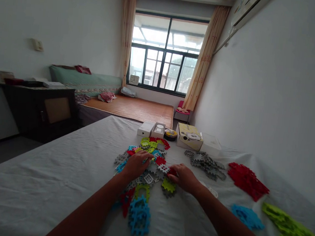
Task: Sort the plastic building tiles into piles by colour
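Observation:
A mixed pile of flat plastic interlocking pieces in red, blue, lime green, grey and white lies on the sheet-covered table. My left hand (138,163) rests over the pile's upper left, fingers apart and pointing right, with nothing visible in it. At the pile's right edge, my right hand (184,177) has its fingers closed on a red interlocking piece (172,171), partly hidden by them. Close to that hand are a white window-like piece (163,168) and a lime green piece (169,185). A blue piece (139,215) lies at the pile's near end.
Sorted heaps lie to the right: grey pieces (205,164), red pieces (248,181), blue pieces (247,216) and lime green pieces (292,232). Behind the pile stand white boxes (146,129), a round tin (170,134), a yellow box (189,137) and a clear container (210,143).

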`<state>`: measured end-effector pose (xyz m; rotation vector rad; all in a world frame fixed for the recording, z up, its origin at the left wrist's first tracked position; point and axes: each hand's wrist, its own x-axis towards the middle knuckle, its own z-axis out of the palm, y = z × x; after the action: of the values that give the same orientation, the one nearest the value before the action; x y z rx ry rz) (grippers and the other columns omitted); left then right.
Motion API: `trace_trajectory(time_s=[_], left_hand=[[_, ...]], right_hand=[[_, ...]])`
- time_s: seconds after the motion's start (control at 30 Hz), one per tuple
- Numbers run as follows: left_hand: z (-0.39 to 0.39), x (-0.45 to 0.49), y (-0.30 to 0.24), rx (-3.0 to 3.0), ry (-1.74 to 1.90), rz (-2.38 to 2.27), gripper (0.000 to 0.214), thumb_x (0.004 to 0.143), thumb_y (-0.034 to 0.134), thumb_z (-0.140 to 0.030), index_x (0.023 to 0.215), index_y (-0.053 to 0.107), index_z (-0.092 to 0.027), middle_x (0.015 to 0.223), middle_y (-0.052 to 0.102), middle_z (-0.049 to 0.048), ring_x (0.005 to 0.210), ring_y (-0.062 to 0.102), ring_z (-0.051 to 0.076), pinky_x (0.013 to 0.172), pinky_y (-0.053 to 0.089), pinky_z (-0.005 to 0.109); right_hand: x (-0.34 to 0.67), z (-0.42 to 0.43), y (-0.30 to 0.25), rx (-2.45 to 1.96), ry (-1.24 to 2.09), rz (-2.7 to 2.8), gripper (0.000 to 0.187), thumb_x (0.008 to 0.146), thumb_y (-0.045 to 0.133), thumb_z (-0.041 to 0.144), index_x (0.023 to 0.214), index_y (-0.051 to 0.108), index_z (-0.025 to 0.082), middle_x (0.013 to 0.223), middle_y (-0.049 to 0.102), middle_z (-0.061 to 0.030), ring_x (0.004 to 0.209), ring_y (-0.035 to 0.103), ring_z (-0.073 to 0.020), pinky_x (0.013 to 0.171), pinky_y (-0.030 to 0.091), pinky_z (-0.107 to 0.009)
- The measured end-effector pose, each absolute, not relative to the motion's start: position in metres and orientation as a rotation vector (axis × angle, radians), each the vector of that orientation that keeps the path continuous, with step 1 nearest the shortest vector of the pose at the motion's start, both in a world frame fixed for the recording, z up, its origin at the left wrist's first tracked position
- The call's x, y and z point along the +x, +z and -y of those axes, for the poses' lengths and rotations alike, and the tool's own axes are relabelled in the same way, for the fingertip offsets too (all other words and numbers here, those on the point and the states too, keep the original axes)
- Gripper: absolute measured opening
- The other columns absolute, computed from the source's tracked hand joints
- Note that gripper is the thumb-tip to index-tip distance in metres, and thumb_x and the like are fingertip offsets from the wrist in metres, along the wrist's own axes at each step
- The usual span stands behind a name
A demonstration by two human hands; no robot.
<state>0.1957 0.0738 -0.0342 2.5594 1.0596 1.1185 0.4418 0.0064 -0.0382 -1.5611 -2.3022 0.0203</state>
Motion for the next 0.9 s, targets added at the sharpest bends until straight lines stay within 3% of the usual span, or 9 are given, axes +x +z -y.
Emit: trace_trajectory(time_s=[0.2, 0.43, 0.57, 0.73, 0.83, 0.9], left_hand=[[-0.074, 0.196, -0.032, 2.557, 1.146, -1.054, 0.022, 0.086, 0.049, -0.020, 0.097, 0.068, -0.025, 0.096, 0.070, 0.0020, 0.095, 0.062, 0.019, 0.088, 0.047, 0.032], [-0.076, 0.196, -0.035, 2.595, 1.094, -1.060, 0.023, 0.087, 0.049, -0.024, 0.097, 0.069, -0.026, 0.097, 0.070, 0.0016, 0.095, 0.063, 0.018, 0.086, 0.048, 0.029], [-0.079, 0.196, -0.035, 2.598, 1.082, -1.073, 0.022, 0.086, 0.048, -0.026, 0.096, 0.069, -0.026, 0.097, 0.071, 0.0015, 0.095, 0.064, 0.019, 0.086, 0.049, 0.031], [-0.081, 0.196, -0.035, 2.607, 1.090, -1.042, 0.023, 0.087, 0.047, -0.026, 0.096, 0.068, -0.025, 0.098, 0.071, 0.0017, 0.096, 0.064, 0.019, 0.088, 0.048, 0.031], [-0.083, 0.196, -0.037, 2.618, 1.090, -1.030, 0.023, 0.088, 0.047, -0.028, 0.097, 0.068, -0.025, 0.098, 0.071, 0.0020, 0.096, 0.064, 0.018, 0.088, 0.048, 0.031], [-0.084, 0.195, -0.038, 2.615, 1.082, -1.043, 0.023, 0.088, 0.047, -0.028, 0.097, 0.068, -0.025, 0.099, 0.071, 0.0017, 0.096, 0.064, 0.018, 0.088, 0.049, 0.031]], right_hand=[[0.436, 0.008, -0.018, -1.610, 0.122, 2.292, 0.033, 0.088, 0.041, 0.050, 0.101, 0.068, 0.037, 0.103, 0.070, 0.0000, 0.106, 0.061, -0.0230, 0.097, 0.047, -0.040], [0.491, 0.018, -0.028, -1.754, -0.150, 2.022, 0.041, 0.093, 0.029, 0.050, 0.095, 0.066, 0.035, 0.094, 0.072, -0.0023, 0.090, 0.067, -0.0238, 0.081, 0.052, -0.038], [0.569, 0.018, -0.031, -1.989, -0.130, 1.708, 0.035, 0.090, 0.035, 0.050, 0.091, 0.065, 0.032, 0.083, 0.073, 0.0007, 0.081, 0.068, -0.0219, 0.072, 0.051, -0.032], [0.686, 0.034, -0.020, -2.243, -0.312, 1.185, 0.038, 0.088, 0.034, 0.036, 0.103, 0.062, 0.014, 0.098, 0.070, -0.0153, 0.089, 0.066, -0.0278, 0.075, 0.049, -0.036], [0.737, 0.047, -0.015, -2.344, -0.387, 0.929, 0.039, 0.083, 0.036, 0.029, 0.102, 0.063, 0.008, 0.093, 0.069, -0.0217, 0.082, 0.066, -0.0305, 0.069, 0.048, -0.039], [0.757, 0.054, -0.016, -2.363, -0.419, 0.854, 0.036, 0.080, 0.038, 0.025, 0.096, 0.066, 0.008, 0.083, 0.069, -0.0213, 0.075, 0.066, -0.0302, 0.064, 0.047, -0.039]])
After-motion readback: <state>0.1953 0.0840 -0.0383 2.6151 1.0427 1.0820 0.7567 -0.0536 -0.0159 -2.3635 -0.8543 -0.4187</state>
